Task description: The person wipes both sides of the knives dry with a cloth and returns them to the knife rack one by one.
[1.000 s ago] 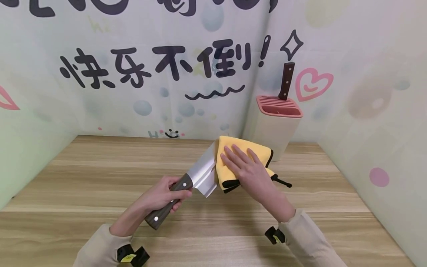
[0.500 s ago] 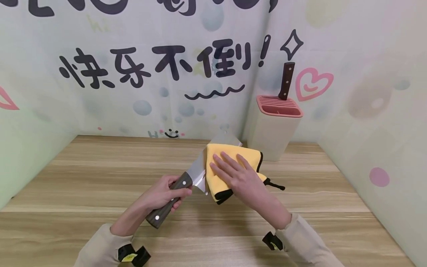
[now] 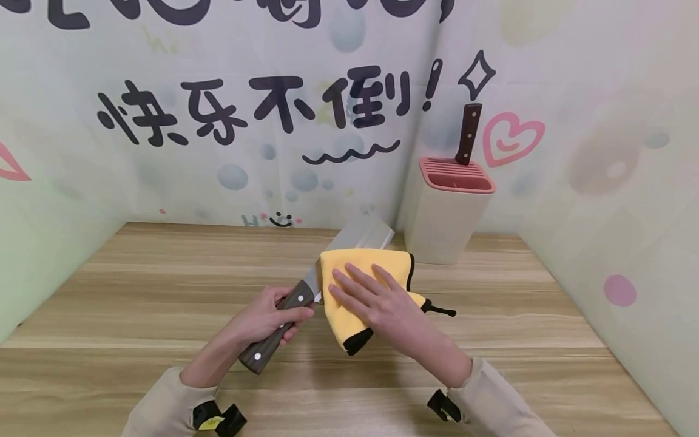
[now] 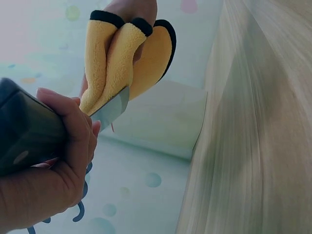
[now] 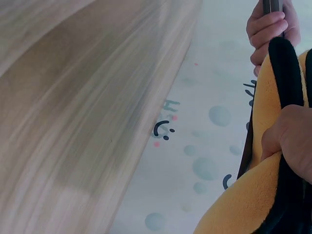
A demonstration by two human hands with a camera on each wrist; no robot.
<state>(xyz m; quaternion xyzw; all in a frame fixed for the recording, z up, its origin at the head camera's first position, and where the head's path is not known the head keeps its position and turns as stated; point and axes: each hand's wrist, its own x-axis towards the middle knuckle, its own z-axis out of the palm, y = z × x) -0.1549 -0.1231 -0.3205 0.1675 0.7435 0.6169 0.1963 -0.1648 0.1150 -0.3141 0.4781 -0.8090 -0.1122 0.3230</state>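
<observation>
A cleaver (image 3: 357, 233) with a dark riveted handle is held up over the table, its blade pointing away and to the right. My left hand (image 3: 273, 318) grips the handle. A folded yellow cloth (image 3: 377, 258) with black edging lies around the blade's near part, hiding it. My right hand (image 3: 377, 306) spreads its fingers over the cloth's upper face. In the right wrist view the thumb (image 5: 285, 139) presses the cloth from the other side, so the hand pinches it about the blade. Cloth folds (image 4: 117, 63) wrap the blade in the left wrist view.
A cream knife block (image 3: 445, 224) with a pink slotted top stands at the back right, close to the blade's far end. One dark-handled knife (image 3: 468, 133) is in it. The wooden table (image 3: 164, 273) meets a printed wall sheet (image 3: 191, 188) behind and at the sides.
My right hand and the cloth have slid along the blade toward the handle, down and to the left, uncovering the blade's far end. The left hand and cleaver stay nearly still.
</observation>
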